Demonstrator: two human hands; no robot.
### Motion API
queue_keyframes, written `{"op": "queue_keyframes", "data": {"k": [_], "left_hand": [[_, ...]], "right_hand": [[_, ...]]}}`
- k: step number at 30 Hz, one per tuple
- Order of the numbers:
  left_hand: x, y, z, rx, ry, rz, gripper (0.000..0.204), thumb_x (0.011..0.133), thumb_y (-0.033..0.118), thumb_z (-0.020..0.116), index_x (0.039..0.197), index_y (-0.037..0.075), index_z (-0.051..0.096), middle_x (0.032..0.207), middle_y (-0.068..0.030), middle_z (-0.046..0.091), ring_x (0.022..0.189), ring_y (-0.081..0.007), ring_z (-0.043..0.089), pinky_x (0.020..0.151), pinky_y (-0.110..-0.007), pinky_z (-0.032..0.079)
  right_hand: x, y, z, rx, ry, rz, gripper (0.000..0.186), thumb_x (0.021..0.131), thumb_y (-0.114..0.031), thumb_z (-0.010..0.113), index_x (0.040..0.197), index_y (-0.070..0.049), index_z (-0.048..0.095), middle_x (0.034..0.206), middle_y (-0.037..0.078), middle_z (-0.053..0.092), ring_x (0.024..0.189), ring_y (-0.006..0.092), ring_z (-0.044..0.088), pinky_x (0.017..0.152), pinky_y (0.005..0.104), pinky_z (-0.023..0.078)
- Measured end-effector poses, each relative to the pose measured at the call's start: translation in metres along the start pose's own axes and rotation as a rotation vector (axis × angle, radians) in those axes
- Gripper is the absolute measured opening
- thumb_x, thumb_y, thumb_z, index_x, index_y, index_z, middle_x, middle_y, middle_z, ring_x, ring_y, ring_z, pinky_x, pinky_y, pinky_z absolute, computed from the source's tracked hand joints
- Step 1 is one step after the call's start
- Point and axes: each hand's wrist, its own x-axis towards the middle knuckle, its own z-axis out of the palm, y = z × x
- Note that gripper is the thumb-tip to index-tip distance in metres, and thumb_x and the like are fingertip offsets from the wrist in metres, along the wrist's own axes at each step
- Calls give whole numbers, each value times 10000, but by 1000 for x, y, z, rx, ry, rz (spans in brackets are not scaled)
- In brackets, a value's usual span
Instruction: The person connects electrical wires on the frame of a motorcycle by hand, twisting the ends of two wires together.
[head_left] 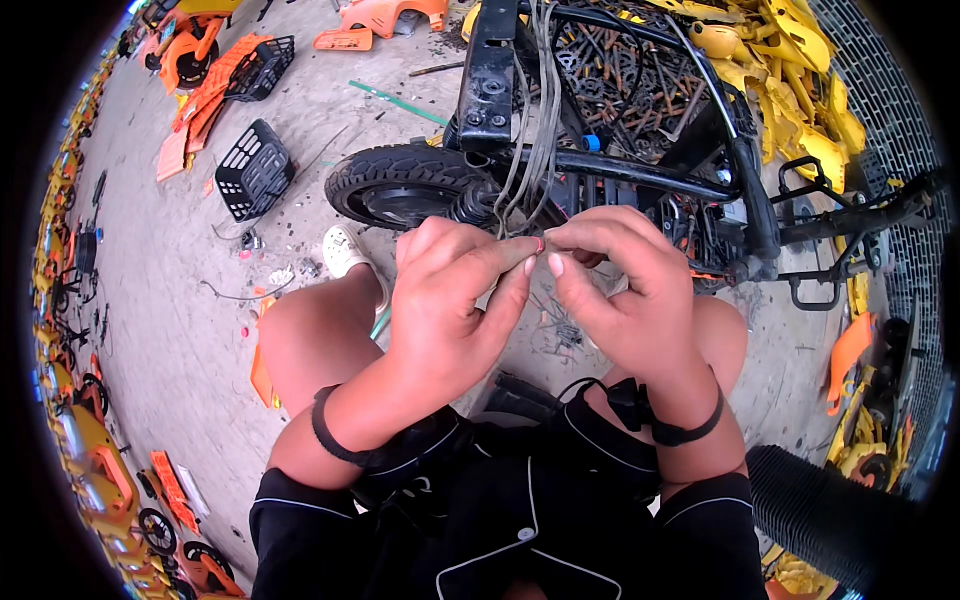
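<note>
In front of the black metal scooter frame (630, 172), my two hands meet with their fingertips almost touching. My left hand (450, 295) is closed in a pinch, a small red wire end (540, 244) showing at its fingertips. Opposite it, my right hand (635, 285) pinches thumb against forefinger; whatever lies between them is too small to make out. A bundle of grey cables (542, 110) hangs over the frame and runs down behind my fingers. Left of the cables is the black-tyred wheel (400, 180).
A black plastic basket (255, 170) lies on the concrete floor at left. Rusty metal parts (625, 75) are heaped beyond the frame, with yellow body panels (800, 80) at far right. Black handlebars (850, 215) stick out rightward. Wire scraps (560, 325) lie between my knees.
</note>
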Motion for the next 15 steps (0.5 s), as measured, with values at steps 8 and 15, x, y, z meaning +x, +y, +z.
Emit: {"op": "queue_keyframes", "data": {"k": [8, 15], "left_hand": [[-1, -2, 5, 136, 29, 103, 279, 777, 64, 822, 1052, 93, 787, 871, -12, 652, 856, -226, 594, 792, -380, 405], [-2, -2, 2, 161, 21, 161, 304, 742, 54, 817, 1044, 72, 785, 870, -11, 641, 860, -225, 594, 794, -382, 399]], "right_hand": [[-4, 0, 3, -441, 38, -360, 307, 756, -30, 833, 1049, -15, 743, 977, 83, 700, 838, 270, 654, 732, 369, 562], [-7, -1, 8, -511, 93, -448, 283, 741, -29, 828, 999, 4, 717, 972, 89, 674, 834, 276, 653, 732, 367, 561]]}}
